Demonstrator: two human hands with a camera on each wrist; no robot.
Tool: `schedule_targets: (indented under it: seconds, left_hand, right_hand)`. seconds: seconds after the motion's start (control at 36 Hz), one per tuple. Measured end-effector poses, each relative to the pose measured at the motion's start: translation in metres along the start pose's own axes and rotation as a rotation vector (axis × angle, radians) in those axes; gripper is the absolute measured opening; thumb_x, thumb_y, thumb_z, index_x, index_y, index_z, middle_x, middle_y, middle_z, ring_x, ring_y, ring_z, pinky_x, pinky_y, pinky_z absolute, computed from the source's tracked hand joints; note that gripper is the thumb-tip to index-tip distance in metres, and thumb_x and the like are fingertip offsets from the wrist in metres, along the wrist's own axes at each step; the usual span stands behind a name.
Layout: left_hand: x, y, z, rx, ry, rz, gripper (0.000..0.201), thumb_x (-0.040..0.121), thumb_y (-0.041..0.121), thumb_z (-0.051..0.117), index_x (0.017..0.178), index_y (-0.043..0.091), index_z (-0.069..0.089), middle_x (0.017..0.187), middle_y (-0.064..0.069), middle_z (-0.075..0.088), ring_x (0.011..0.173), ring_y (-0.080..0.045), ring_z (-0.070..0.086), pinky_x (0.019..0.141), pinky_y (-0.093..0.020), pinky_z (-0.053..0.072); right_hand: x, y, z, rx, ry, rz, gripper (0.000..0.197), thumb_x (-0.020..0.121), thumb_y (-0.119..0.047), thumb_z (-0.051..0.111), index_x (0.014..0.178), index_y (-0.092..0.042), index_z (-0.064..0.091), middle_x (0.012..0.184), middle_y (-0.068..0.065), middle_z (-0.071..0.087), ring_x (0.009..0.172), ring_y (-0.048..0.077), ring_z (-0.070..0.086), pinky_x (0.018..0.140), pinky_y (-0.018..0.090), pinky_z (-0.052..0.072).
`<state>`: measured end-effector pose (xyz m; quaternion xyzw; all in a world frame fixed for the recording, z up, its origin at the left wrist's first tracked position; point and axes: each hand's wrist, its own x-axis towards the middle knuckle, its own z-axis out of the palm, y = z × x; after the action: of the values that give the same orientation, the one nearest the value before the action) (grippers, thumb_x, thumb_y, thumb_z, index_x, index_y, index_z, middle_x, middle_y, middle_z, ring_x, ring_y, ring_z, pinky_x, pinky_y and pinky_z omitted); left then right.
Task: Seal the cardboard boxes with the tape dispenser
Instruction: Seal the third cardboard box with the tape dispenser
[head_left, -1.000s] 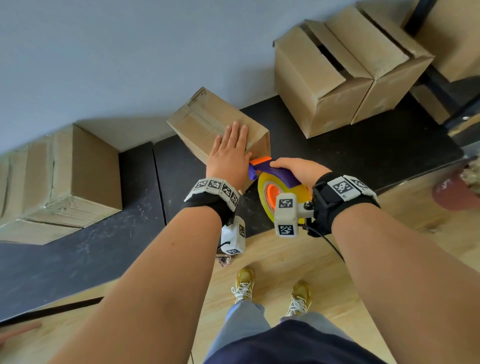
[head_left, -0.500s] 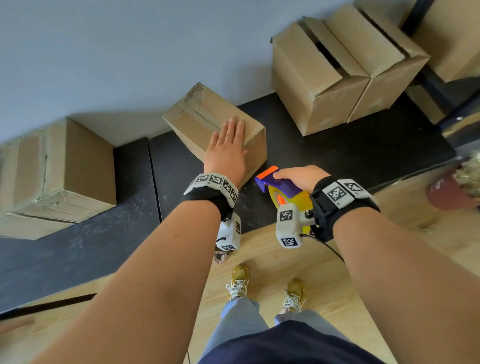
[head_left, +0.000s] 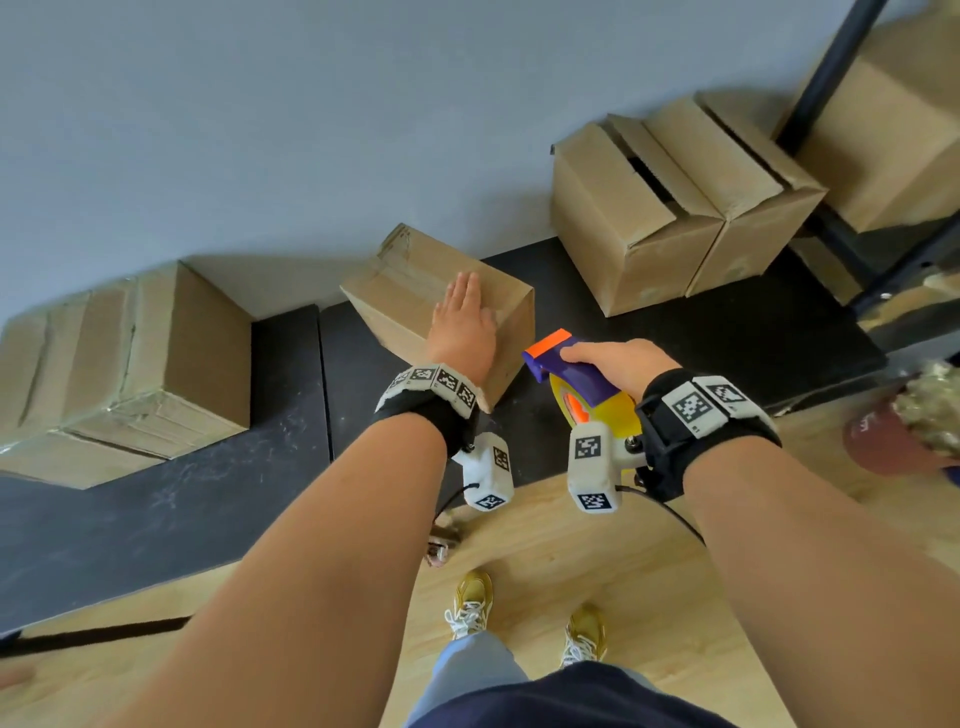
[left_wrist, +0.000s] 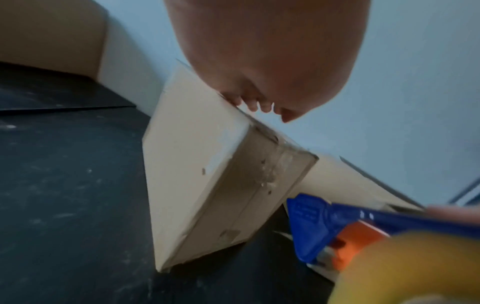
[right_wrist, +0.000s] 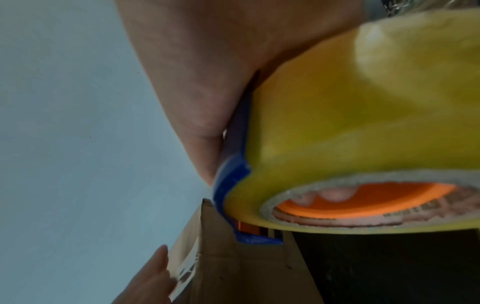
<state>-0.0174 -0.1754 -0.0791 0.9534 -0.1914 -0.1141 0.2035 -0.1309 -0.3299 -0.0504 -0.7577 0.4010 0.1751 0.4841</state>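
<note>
A small cardboard box stands on the black mat, with a strip of clear tape along its top. My left hand lies flat on the box's top with straight fingers; its palm fills the top of the left wrist view above the box. My right hand grips a blue and orange tape dispenser carrying a yellow tape roll. The dispenser is held just right of the box, off its near side. Its blue nose hangs beside the box's taped side.
A larger taped box sits at the left on the mat. Two boxes with loose top flaps stand at the back right against the wall. A black rack with another box is at far right. My feet are on the wooden floor.
The right hand has drawn the dispenser away from the box's near edge, to the right and toward me. The left hand has stayed flat on the box.
</note>
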Motion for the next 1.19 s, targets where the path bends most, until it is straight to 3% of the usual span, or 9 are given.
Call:
schedule_targets:
  seconds: [0.06,0.14,0.28,0.53,0.86,0.97,1.06,1.11,1.19]
  left_hand:
    - [-0.002,-0.009,-0.012,-0.028,0.017,-0.035,0.066,0.093,-0.001,0.034,0.153,0.02,0.018,0.161,0.005,0.006,0.147,-0.02,0.013,0.118,-0.039,0.022]
    - [-0.007,-0.028,-0.022,0.245,-0.032,0.082,0.077,0.085,-0.011,0.042,0.152,0.021,0.022,0.161,0.0,0.009,0.148,-0.023,0.005,0.121,-0.04,0.009]
    - [-0.01,-0.045,-0.02,0.455,-0.061,0.166,0.083,0.085,0.001,0.054,0.152,0.025,0.013,0.16,-0.002,0.009,0.147,-0.028,0.009,0.119,-0.044,0.017]
    - [-0.036,-0.019,-0.012,0.528,0.084,0.073,0.056,0.082,0.036,0.053,0.134,0.025,0.038,0.129,-0.007,0.044,0.117,-0.029,0.041,0.095,-0.038,0.04]
    - [-0.035,0.005,0.001,0.443,0.137,-0.089,0.057,0.088,0.052,0.052,0.132,0.017,0.043,0.126,-0.01,0.044,0.115,-0.028,0.044,0.089,-0.037,0.042]
    - [-0.027,0.015,-0.018,0.102,0.151,-0.091,0.048,0.098,0.045,0.04,0.138,0.018,0.042,0.136,-0.013,0.044,0.125,-0.031,0.041,0.1,-0.04,0.039]
    - [-0.013,0.023,-0.031,-0.293,0.18,-0.157,0.028,0.102,0.029,0.033,0.102,0.015,0.058,0.106,-0.011,0.059,0.094,-0.025,0.055,0.069,-0.026,0.045]
    - [-0.01,0.031,-0.035,-0.688,0.047,-0.323,0.035,0.102,0.034,0.034,0.088,0.011,0.056,0.085,-0.006,0.059,0.074,-0.022,0.057,0.061,-0.026,0.044]
    - [-0.012,0.04,-0.042,-0.998,-0.174,-0.436,0.049,0.099,0.047,0.035,0.101,0.005,0.061,0.094,-0.011,0.068,0.08,-0.024,0.062,0.065,-0.03,0.048]
  right_hand:
    - [-0.004,-0.003,-0.001,0.007,0.011,-0.007,0.046,0.081,-0.049,0.07,0.103,-0.013,0.051,0.101,0.007,0.06,0.092,0.021,0.059,0.081,0.031,0.046]
    - [-0.009,-0.007,-0.004,0.016,0.026,-0.023,0.047,0.081,-0.05,0.07,0.103,-0.013,0.049,0.106,0.008,0.059,0.097,0.022,0.059,0.089,0.034,0.047]
    - [-0.015,-0.012,-0.007,0.029,0.045,-0.046,0.046,0.082,-0.05,0.068,0.102,-0.013,0.05,0.107,0.009,0.059,0.1,0.024,0.059,0.093,0.036,0.047]
    - [-0.018,-0.011,-0.014,0.041,0.085,-0.054,0.053,0.079,-0.055,0.068,0.107,-0.013,0.051,0.109,0.008,0.059,0.101,0.024,0.058,0.096,0.038,0.047]
    - [-0.027,-0.007,-0.026,0.11,0.08,-0.154,0.068,0.074,-0.06,0.07,0.117,-0.008,0.061,0.109,0.007,0.067,0.091,0.021,0.063,0.075,0.031,0.046]
    - [-0.032,-0.008,-0.034,0.116,0.046,-0.211,0.064,0.076,-0.059,0.07,0.114,-0.007,0.063,0.104,0.007,0.068,0.085,0.018,0.064,0.065,0.028,0.046]
    - [-0.035,-0.011,-0.038,0.139,0.026,-0.244,0.06,0.077,-0.058,0.07,0.109,-0.007,0.065,0.102,0.008,0.07,0.088,0.021,0.066,0.078,0.034,0.051]
    - [-0.037,-0.013,-0.039,0.142,0.017,-0.27,0.057,0.077,-0.057,0.071,0.105,-0.007,0.067,0.1,0.008,0.07,0.089,0.022,0.066,0.082,0.035,0.051]
    - [-0.039,-0.016,-0.041,0.13,-0.004,-0.293,0.055,0.077,-0.058,0.071,0.1,-0.008,0.069,0.097,0.007,0.072,0.087,0.022,0.068,0.084,0.036,0.052]
